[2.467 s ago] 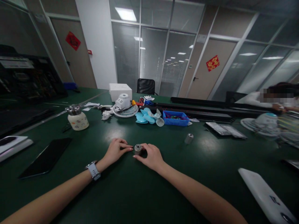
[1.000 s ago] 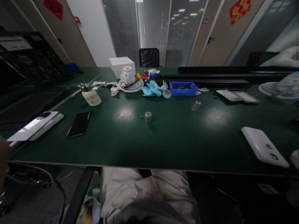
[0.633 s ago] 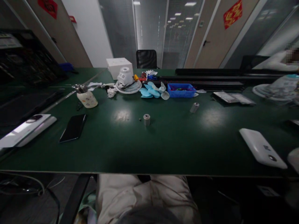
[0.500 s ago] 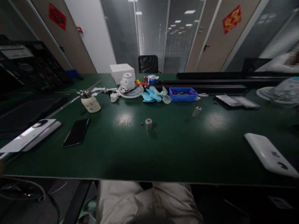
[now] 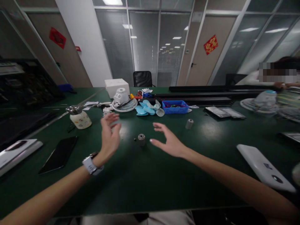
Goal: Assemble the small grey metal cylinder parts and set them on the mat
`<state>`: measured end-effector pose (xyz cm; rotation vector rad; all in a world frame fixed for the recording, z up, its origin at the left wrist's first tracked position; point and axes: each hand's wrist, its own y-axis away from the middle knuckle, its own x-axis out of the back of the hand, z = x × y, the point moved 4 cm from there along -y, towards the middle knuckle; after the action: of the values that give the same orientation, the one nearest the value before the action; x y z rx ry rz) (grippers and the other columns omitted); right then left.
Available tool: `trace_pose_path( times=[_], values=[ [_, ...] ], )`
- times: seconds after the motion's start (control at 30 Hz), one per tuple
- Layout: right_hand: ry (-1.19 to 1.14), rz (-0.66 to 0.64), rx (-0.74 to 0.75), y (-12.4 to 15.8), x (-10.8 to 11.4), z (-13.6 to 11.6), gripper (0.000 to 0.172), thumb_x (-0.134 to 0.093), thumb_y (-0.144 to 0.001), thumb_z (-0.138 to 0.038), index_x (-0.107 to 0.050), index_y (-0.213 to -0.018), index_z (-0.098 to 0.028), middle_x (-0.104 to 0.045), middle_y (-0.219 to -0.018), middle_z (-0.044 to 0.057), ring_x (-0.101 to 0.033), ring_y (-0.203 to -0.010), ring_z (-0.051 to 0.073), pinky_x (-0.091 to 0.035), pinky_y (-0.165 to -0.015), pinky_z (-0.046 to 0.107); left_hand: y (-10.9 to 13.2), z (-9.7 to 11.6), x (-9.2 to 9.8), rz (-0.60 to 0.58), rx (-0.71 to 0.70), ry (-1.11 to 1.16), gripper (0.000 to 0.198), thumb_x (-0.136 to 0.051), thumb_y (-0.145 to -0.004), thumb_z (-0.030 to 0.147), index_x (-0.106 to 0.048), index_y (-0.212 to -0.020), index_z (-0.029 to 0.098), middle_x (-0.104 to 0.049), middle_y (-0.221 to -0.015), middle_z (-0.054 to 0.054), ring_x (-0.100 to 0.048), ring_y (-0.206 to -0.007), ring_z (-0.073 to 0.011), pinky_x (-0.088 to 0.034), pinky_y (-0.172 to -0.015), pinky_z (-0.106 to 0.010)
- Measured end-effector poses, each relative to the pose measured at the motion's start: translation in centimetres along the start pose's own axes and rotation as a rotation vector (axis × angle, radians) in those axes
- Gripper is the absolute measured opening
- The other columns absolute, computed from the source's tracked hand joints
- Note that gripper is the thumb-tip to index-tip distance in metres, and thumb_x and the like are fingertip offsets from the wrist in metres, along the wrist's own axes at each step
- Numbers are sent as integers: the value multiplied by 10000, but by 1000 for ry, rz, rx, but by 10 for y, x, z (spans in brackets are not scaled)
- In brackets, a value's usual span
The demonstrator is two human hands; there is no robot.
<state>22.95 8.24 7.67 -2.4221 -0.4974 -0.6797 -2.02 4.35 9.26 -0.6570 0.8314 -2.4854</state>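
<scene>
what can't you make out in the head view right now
In the head view:
Small dark piece beside the metal cylinder: too small to identify.
Blue tray: its front wall hides the lower part of its contents.
White object at far right: cut off by the picture's edge.

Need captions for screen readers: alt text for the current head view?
A left hand and right hand, both open and holding nothing, flank a small metal cylinder on a green table, with a tiny dark part just left of it. A second cylinder is farther right; blue fan blades and a blue tray are behind.
</scene>
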Motion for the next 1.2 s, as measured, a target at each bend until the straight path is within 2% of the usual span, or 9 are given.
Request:
trace_pose_path(
  times=[0.1, 0.17, 0.23, 0.4, 0.57, 0.7, 0.87, 1.07, 1.2],
  values=[
    [-71, -230, 9, -11, -35, 4, 799, -729, -719, -426, -348, -1394, -229, -480, -1362, 125, -524, -1185, 242, -442, -988, 426, 10, -18, -22, -160, -2, -20, 561, -514, -820, 133, -313, -1340, 199, -517, -1255, -110, -512, -1140, -246, -421, -954, -446],
    [-97, -251, 26, -20, -55, 12, 839, -756, -685, -421, -347, -1386, -210, -495, -1346, 127, -522, -1187, 242, -428, -1001, 417, 20, -30, -37, -311, 1, 14, 620, -521, -762, 116, -304, -1337, 201, -513, -1265, -123, -515, -1150, -252, -432, -946, -459],
    [-110, -245, 44, -28, -69, 21, 777, -758, -684, -406, -395, -1344, -218, -543, -1290, 101, -541, -1152, 233, -432, -985, 401, 27, -40, -45, -394, 42, 39, 656, -527, -723, 103, -308, -1333, 203, -500, -1292, -130, -513, -1163, -252, -426, -961, -470],
    [-105, -234, 14, -37, -76, 32, 379, -705, -747, -356, -582, -1087, -243, -652, -1041, 17, -601, -963, 195, -462, -870, 342, 32, -50, -50, -502, 132, 14, 666, -543, -724, 92, -299, -1329, 225, -519, -1259, -111, -526, -1142, -240, -426, -970, -469],
    [-56, -221, -57, -37, -67, 32, 320, -717, -728, -343, -615, -1012, -236, -657, -977, 15, -592, -915, 196, -462, -832, 339, 29, -56, -51, -505, 173, -12, 546, -530, -800, 152, -334, -1303, 238, -560, -1185, -85, -580, -1045, -211, -469, -926, -446],
    [-29, -168, -124, -28, -40, 45, 299, -697, -739, -333, -622, -1003, -216, -654, -989, 34, -602, -930, 200, -481, -834, 346, 29, -61, -51, -488, 218, 23, 479, -503, -832, 175, -354, -1281, 246, -579, -1126, -57, -622, -938, -176, -520, -860, -401],
    [97, -46, -233, 6, 29, 82, 342, -629, -787, -401, -623, -1068, -206, -664, -1069, 62, -621, -995, 225, -494, -891, 384, 31, -66, -48, -485, 249, 52, 484, -516, -830, 185, -354, -1282, 248, -574, -1126, -54, -632, -919, -169, -533, -853, -396],
    [348, 227, -399, 42, 113, 143, 468, -623, -717, -546, -643, -1015, -185, -703, -991, 90, -665, -918, 273, -532, -826, 412, 31, -68, -49, -483, 248, 61, 489, -519, -833, 185, -346, -1285, 254, -561, -1138, -56, -631, -921, -171, -534, -854, -407],
    [544, 397, -342, 45, 138, 147, 582, -611, -687, -598, -600, -1083, -171, -676, -1044, 139, -646, -955, 328, -509, -838, 484, 32, -70, -48, -471, 249, 65, 488, -522, -831, 181, -343, -1279, 255, -562, -1135, -55, -634, -921, -171, -535, -854, -407]
  ],
)
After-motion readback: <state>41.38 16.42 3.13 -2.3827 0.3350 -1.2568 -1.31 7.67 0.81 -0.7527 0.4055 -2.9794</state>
